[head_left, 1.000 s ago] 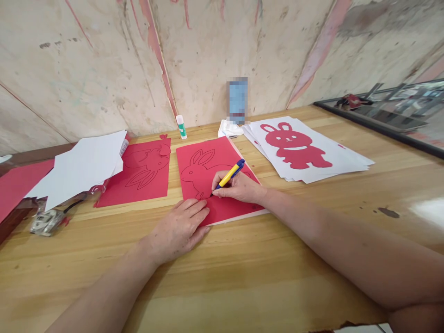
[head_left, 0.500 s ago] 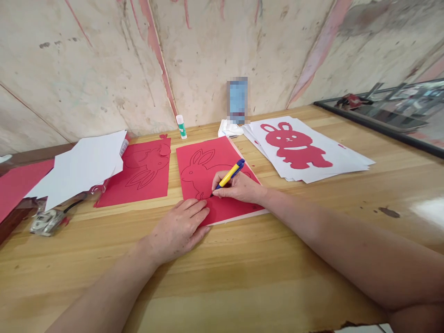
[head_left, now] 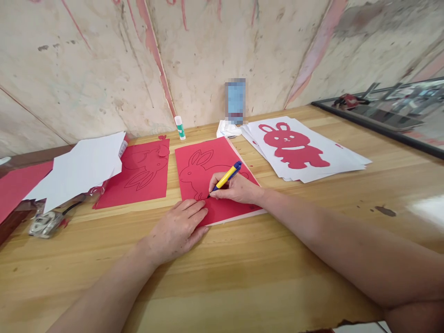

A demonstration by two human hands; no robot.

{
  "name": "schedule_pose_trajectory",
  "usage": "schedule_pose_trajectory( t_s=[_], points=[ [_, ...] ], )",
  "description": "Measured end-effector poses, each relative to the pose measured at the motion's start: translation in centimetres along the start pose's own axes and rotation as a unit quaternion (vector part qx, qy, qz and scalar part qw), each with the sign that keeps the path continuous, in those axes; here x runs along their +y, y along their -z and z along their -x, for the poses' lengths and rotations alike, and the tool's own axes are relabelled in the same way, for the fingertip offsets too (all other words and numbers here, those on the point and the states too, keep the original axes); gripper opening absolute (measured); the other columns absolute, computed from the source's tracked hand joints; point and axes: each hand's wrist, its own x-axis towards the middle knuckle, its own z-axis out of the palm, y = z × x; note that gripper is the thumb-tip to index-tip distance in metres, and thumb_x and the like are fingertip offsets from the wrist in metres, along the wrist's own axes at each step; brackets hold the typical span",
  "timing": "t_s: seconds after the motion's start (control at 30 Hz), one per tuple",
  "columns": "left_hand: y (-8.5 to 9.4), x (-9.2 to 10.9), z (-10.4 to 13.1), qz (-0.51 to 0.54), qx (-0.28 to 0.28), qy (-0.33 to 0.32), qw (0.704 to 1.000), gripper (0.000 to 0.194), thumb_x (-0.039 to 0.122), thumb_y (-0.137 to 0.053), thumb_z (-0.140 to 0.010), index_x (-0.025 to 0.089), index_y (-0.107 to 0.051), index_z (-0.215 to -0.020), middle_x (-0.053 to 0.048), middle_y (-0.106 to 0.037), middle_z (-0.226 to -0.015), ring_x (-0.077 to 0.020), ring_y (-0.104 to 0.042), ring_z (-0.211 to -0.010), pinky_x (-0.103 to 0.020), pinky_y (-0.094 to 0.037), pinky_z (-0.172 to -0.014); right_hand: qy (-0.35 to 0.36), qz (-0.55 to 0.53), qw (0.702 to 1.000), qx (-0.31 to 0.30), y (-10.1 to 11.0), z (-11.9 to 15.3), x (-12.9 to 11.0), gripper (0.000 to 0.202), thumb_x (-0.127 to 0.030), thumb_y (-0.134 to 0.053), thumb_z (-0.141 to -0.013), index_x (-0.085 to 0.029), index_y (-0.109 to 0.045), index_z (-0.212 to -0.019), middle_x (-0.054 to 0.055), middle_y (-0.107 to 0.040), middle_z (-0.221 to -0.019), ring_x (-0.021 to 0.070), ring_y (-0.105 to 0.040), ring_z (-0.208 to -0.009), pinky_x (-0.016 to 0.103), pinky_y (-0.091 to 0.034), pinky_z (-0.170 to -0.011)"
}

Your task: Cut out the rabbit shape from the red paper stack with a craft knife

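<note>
A yellow and blue pen (head_left: 227, 176) is held in my right hand (head_left: 233, 188), its tip touching the red paper (head_left: 222, 151) in the middle of the table. That sheet bears a rabbit outline in dark line, with long ears at the upper left; my right hand covers part of the body. My left hand (head_left: 180, 227) lies over the sheet's lower left edge, fingers laid flat and holding nothing. To the left lies another red sheet (head_left: 149, 192) with a rabbit outline and a cut edge near its top right.
White sheets (head_left: 86, 162) overlap at the left, near a wrapped cable item (head_left: 46, 224). A glue stick (head_left: 179, 128) stands by the wall. At the right, a red rabbit cutout (head_left: 301, 159) lies on white paper (head_left: 342, 163), below a black-framed glass panel (head_left: 388, 127).
My right hand and the pen have shifted slightly left along the lower part of the drawing. The whole view has moved a little, and my left hand stays on the sheet's edge.
</note>
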Motion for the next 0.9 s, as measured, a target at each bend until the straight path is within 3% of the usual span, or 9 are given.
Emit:
schedule_pose_trajectory(
  t_s=[0.6, 0.7, 0.9],
  points=[
    [0.2, 0.0, 0.0, 0.009, -0.004, 0.001, 1.0, 0.031, 0.03, -0.049, -0.094, 0.013, -0.06, -0.117, -0.014, -0.064, -0.122, -0.0273, -0.058, -0.114, -0.044, -0.051, -0.094, -0.001, -0.002, 1.0, -0.01, 0.0, 0.0, 0.1, 0.012, -0.028, -0.066, -0.074, -0.018, -0.06, -0.078, 0.0, -0.061, -0.075, 0.0136, -0.055, -0.071, 0.028, -0.045, -0.068],
    [0.2, -0.7, 0.2, 0.025, 0.028, 0.02, 0.999, 0.029, 0.032, -0.052, -0.093, 0.016, -0.063, -0.114, -0.012, -0.067, -0.117, -0.0253, -0.061, -0.109, -0.043, -0.051, -0.094, -0.003, 0.003, 1.0, -0.009, 0.0, 0.0, 0.2, 0.012, -0.029, -0.066, -0.074, -0.018, -0.061, -0.079, 0.0, -0.062, -0.076, 0.014, -0.055, -0.072, 0.027, -0.045, -0.069],
    [0.0, -2.8, 0.5, 0.016, 0.123, 0.123, 0.985, 0.019, 0.027, -0.052, -0.092, 0.017, -0.067, -0.099, -0.01, -0.07, -0.106, -0.0231, -0.065, -0.097, -0.042, -0.053, -0.088, -0.001, 0.004, 1.0, -0.006, 0.0, 0.0, 0.3, 0.011, -0.028, -0.066, -0.075, -0.019, -0.06, -0.078, 0.0, -0.063, -0.077, 0.0141, -0.056, -0.073, 0.027, -0.045, -0.069]
  ],
)
